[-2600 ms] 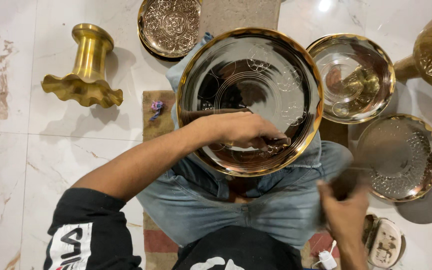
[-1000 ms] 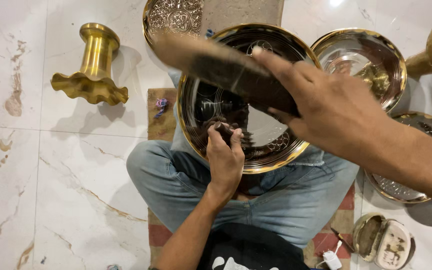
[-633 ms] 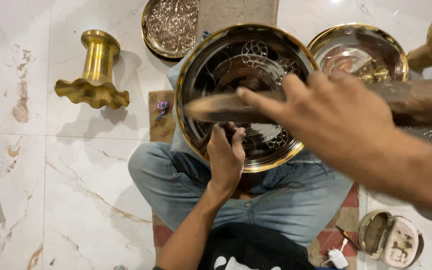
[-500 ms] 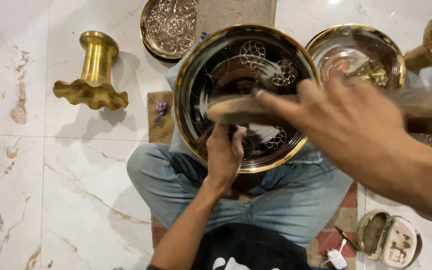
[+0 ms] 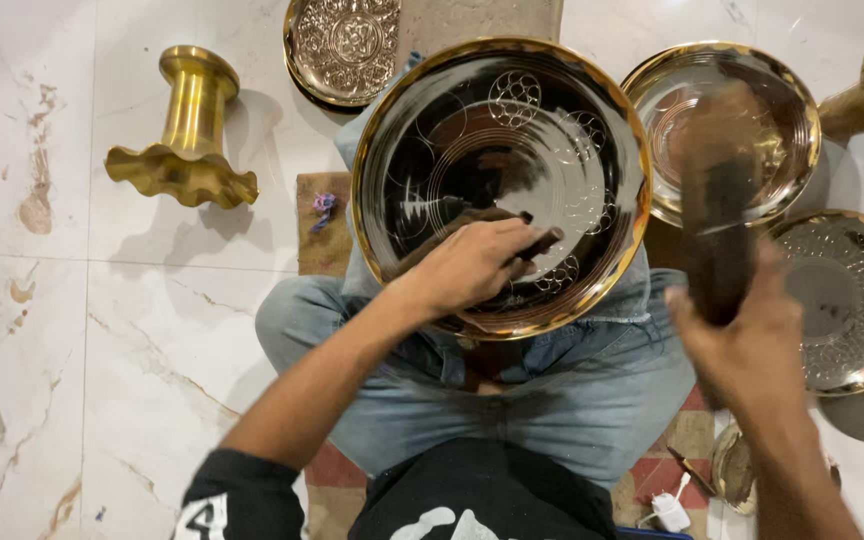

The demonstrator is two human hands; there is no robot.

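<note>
Clearly, one large round brass tray [image 5: 500, 180] with a dark mirror-like inside rests on the lap of the seated person, on the blue jeans [image 5: 512, 400]. The left hand [image 5: 472, 265] lies inside the tray near its lower rim, fingers closed on one small dark tool [image 5: 542, 242] whose tip touches the metal. The right hand [image 5: 742, 345] is raised beside the tray, closed around one dark, blurred mallet-like piece [image 5: 717, 215]. Around the person, three more brass plates lie on the marble floor [image 5: 132, 310]: one embossed plate [image 5: 344, 48] above, one shiny bowl-like plate [image 5: 792, 95], one patterned plate [image 5: 857, 300]. One brass stand [image 5: 187, 130] lies on its side at the left.
</note>
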